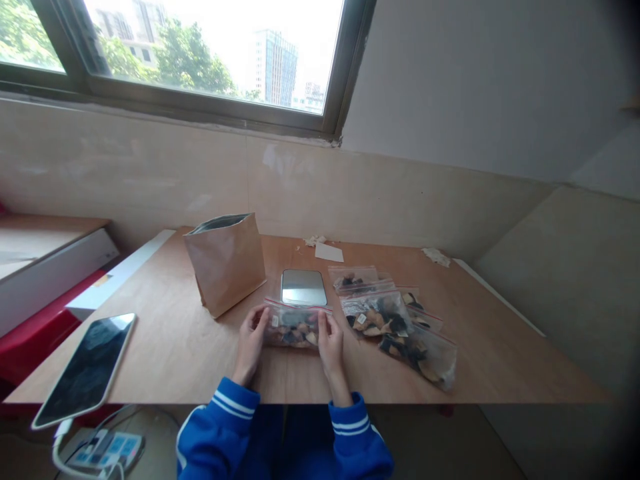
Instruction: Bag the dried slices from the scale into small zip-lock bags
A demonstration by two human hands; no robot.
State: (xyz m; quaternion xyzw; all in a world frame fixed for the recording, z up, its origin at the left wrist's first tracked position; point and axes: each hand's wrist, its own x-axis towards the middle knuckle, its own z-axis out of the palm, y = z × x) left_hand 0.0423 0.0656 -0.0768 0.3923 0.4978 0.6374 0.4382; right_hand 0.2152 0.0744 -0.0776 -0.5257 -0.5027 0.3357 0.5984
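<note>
A clear zip-lock bag [295, 333] with dark and tan dried pieces inside is held between my two hands, just above the table's front part. My left hand [251, 340] pinches its left end near the red-striped seal. At the right end, my right hand [330, 341] grips the same bag with thumb and fingers. Directly behind the bag lies a flat scale with a shiny plate [303, 287]. To the right, several similar filled zip-lock bags [377, 313] lie in an overlapping pile.
An open-topped brown paper bag [230, 263] stands at the left back. A tablet [90, 367] with a charging cable overhangs the front left edge. White card [329, 252] and crumpled scraps [436, 256] lie near the wall. Below is a power strip [107, 448].
</note>
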